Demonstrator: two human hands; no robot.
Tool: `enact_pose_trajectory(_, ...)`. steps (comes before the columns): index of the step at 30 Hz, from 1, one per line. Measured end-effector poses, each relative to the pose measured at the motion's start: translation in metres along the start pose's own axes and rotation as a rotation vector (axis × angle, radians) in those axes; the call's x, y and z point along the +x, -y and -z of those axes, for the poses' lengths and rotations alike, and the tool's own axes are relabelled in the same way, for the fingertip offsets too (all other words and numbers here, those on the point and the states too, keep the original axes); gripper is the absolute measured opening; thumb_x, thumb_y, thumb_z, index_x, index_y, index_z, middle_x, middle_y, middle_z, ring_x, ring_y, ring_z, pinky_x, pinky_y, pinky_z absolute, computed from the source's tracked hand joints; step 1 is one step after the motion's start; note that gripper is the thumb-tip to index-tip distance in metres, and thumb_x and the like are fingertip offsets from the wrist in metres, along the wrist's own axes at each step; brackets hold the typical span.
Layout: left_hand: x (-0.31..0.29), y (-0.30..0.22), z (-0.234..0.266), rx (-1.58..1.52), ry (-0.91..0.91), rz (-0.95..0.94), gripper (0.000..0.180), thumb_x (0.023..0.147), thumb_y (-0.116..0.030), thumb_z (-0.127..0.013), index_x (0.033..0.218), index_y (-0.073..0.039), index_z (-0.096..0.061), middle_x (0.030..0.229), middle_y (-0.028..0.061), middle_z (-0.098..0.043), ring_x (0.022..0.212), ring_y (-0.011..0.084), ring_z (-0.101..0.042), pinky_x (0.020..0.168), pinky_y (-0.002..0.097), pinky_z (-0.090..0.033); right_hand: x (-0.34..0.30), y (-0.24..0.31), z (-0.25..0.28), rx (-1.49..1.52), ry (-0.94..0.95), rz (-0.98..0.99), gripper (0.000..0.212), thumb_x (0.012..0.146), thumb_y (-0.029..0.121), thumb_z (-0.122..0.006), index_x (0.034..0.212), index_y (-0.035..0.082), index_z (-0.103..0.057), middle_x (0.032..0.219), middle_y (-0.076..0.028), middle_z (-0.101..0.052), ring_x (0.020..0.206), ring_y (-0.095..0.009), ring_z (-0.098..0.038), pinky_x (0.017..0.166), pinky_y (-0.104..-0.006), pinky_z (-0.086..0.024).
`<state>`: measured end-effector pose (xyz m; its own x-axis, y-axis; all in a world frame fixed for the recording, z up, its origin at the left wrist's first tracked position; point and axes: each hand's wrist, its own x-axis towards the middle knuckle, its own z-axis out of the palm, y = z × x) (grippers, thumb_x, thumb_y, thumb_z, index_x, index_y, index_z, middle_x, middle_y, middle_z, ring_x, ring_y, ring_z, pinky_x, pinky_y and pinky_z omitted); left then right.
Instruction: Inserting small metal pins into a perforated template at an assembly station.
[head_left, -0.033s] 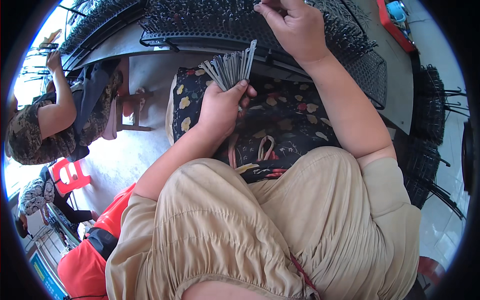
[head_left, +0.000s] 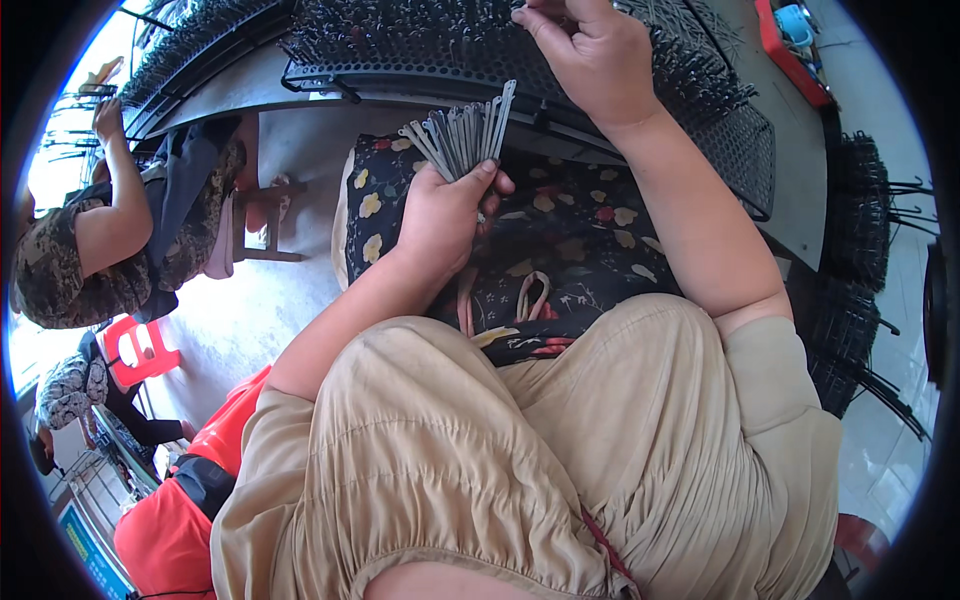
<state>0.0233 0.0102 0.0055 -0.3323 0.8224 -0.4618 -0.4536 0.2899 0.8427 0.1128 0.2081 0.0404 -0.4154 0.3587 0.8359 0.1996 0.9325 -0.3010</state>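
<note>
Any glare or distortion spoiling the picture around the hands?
Head view: glare whitens the far left, away from the work; head view: table edge bows; head view: left hand and metal strips look fairly sharp, right hand cropped at top.

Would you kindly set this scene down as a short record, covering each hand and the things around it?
Left hand: the left hand grips a fanned bundle of flat grey metal strips
Right hand: the right hand is raised at the top edge; its fingertips are partly cut off, so whether it holds anything cannot be told
Nearest the right hand: black perforated tray with many thin dark pieces
Below the hands: dark floral cloth
Left side: another person, seen side-on; red stool
Upper right: red container
</note>
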Motion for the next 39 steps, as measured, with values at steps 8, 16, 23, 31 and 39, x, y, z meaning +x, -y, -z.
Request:
enact_pose_trajectory(8,0.007,-0.001,0.017,0.011,0.036,0.029,0.006,0.097,-0.009,-0.055,0.093,-0.006,-0.059,0.079,0.0041,-0.063,0.058,0.0085,-0.051,0.045,0.0228,-0.038,0.000,-0.001,-0.010,-0.008,-0.039,0.054,0.012,0.079,0.022,-0.078,0.083,0.012,-0.073,0.069,-0.006,-0.067,0.061,-0.026,-0.065,0.055,-0.0339,-0.052)
enact_pose_trajectory(16,0.010,-0.002,0.017,-0.022,0.021,-0.026,0.014,0.096,-0.010,-0.056,0.085,-0.005,-0.063,0.072,0.0012,-0.063,0.053,0.0053,-0.049,0.042,0.0211,-0.037,0.002,-0.001,0.000,-0.006,0.018,0.009,0.014,0.081,0.023,-0.077,0.083,0.010,-0.072,0.069,-0.007,-0.067,0.061,-0.026,-0.065,0.055,-0.0331,-0.051)
enact_pose_trajectory(23,0.009,-0.002,0.015,0.000,0.034,-0.049,0.012,0.096,-0.010,-0.056,0.086,-0.006,-0.062,0.073,0.0013,-0.063,0.054,0.0052,-0.049,0.042,0.0210,-0.037,0.007,-0.001,0.001,-0.002,0.138,-0.079,0.014,0.082,0.022,-0.076,0.082,0.009,-0.071,0.068,-0.007,-0.067,0.061,-0.026,-0.065,0.054,-0.0333,-0.051)
enact_pose_trajectory(31,0.008,-0.002,0.012,-0.015,0.019,-0.052,0.011,0.096,-0.010,-0.057,0.086,-0.006,-0.062,0.072,0.0010,-0.062,0.053,0.0051,-0.048,0.042,0.0206,-0.037,0.007,-0.007,-0.007,0.072,0.075,0.108,0.014,0.078,0.014,-0.076,0.086,0.005,-0.069,0.075,-0.008,-0.069,0.075,-0.025,-0.067,0.069,-0.0344,-0.052)
enact_pose_trajectory(39,0.005,-0.005,0.012,-0.037,-0.009,-0.053,0.019,0.096,-0.012,-0.058,0.080,-0.006,-0.063,0.066,-0.0002,-0.059,0.051,0.0055,-0.047,0.042,0.0206,-0.036,0.015,0.041,0.017,-0.015,0.078,-0.072,0.010,0.072,0.003,-0.075,0.079,0.003,-0.068,0.084,-0.008,-0.071,0.086,-0.029,-0.067,0.076,-0.0386,-0.052)
